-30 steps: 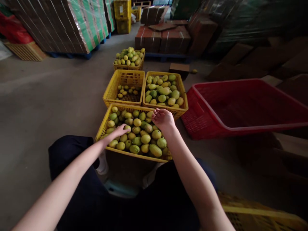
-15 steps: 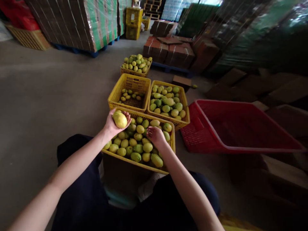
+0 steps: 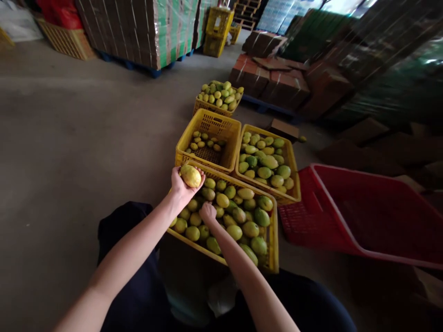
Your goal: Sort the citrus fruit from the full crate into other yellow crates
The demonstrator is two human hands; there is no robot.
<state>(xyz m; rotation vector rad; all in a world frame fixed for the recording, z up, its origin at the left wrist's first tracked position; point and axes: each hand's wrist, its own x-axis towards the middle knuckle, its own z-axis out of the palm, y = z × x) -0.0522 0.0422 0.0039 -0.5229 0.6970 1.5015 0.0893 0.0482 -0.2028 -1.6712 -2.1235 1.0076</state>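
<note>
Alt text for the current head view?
A person's left hand cradles a yellow fruit; the right hand, fingers hidden, is over a yellow plastic crate of green and yellow fruit. Just beyond, three more yellow crates hold fruit, with a red crate to the right.

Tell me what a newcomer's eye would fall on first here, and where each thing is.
Probably the pale yellow oval fruit resting in the upturned left hand, over the far left part of the nearest yellow plastic crate. The heap of green and yellow oval fruits inside that crate may draw the eye next. After that, likely the large red plastic bin at the right of the picture.
</note>
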